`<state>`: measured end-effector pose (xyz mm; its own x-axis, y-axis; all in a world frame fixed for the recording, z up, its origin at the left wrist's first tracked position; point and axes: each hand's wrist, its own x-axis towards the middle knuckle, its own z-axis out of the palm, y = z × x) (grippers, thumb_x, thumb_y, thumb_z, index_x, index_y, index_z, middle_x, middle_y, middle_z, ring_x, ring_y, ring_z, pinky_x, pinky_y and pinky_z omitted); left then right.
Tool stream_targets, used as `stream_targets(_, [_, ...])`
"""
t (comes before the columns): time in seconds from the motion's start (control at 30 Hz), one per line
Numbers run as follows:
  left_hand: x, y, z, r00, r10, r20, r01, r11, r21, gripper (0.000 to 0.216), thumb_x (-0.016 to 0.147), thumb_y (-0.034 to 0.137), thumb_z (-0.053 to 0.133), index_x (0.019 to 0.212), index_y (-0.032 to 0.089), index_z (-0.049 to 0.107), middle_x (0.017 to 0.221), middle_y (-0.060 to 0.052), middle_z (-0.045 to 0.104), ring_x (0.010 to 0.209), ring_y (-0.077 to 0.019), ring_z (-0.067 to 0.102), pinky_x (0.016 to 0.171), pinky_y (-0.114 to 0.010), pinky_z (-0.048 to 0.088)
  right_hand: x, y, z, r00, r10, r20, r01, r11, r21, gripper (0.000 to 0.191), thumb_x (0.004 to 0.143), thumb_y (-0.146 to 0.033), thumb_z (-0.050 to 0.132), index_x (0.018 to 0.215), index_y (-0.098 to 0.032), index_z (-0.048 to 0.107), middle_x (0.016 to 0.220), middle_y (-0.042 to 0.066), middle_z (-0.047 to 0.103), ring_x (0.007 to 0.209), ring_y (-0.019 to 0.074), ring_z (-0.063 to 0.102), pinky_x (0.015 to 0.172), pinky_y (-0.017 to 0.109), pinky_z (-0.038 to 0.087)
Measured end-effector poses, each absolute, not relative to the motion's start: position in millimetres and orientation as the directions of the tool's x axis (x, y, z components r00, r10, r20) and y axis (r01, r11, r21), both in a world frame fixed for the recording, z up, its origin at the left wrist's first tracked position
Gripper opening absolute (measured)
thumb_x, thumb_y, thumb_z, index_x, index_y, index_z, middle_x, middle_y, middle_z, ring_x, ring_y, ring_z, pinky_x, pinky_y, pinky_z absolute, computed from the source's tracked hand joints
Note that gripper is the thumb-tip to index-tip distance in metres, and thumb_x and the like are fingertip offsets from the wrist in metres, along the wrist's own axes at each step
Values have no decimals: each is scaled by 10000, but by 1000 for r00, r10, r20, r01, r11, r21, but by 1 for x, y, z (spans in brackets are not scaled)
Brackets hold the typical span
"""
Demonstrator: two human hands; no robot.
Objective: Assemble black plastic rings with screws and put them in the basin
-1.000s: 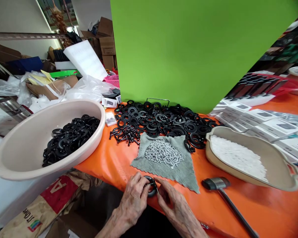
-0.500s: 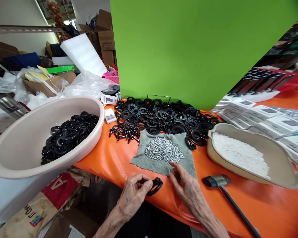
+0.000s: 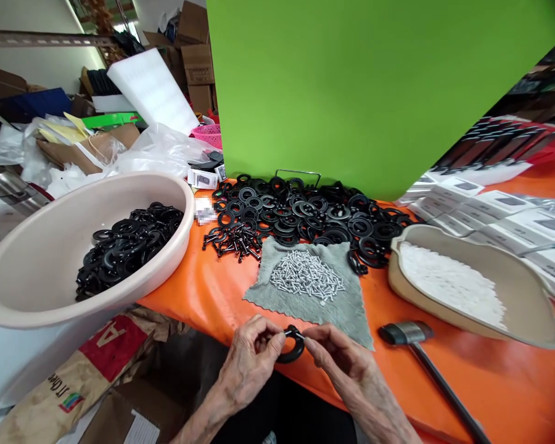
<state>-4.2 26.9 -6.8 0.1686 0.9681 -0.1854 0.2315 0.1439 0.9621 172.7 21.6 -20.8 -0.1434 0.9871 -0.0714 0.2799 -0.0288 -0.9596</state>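
Observation:
My left hand (image 3: 252, 364) grips a black rubber ring (image 3: 292, 353) at the near edge of the orange table cover (image 3: 448, 376). My right hand (image 3: 340, 364) meets the ring from the other side, its fingertips pinched on a small silver screw that they mostly hide. Just beyond my hands lies a grey cloth (image 3: 346, 314) bearing a heap of silver screws (image 3: 306, 276). Behind it spread many black rings (image 3: 305, 213) and a small cluster of black bolts (image 3: 234, 240).
To the left, a beige plastic basin (image 3: 97, 316) holds black rings (image 3: 129, 250). To the right are a rubber mallet (image 3: 406, 333) and a beige tray (image 3: 522, 271) of white granules (image 3: 451, 280). White boxes (image 3: 504, 216) stand beyond, before a green board (image 3: 351, 92).
My right hand has come back from the cloth to the ring, its fingers now pinched against it. My left hand still holds the ring, and the view has tilted slightly.

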Motion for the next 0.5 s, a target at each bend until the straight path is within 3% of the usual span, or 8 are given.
stream_targets(0.23, [-3,23,-5,156,987,-43,479,-37,877,177,887,248,499,801,155,622,716,-2,516,580,-110,457,582,-234,390,177,19,-31,-191,982,5,434,89,-897,243,925,-402,488,792,-218,573,682,-6,603,619,143,548,585,243,435])
stream_targets(0.5, [-1,20,-5,209,978,20,533,-131,836,165,907,191,471,860,175,628,802,-40,573,733,-162,544,707,-270,465,168,19,-23,-180,963,202,518,268,-812,251,934,-375,482,744,-228,556,622,-18,540,525,129,500,501,239,429])
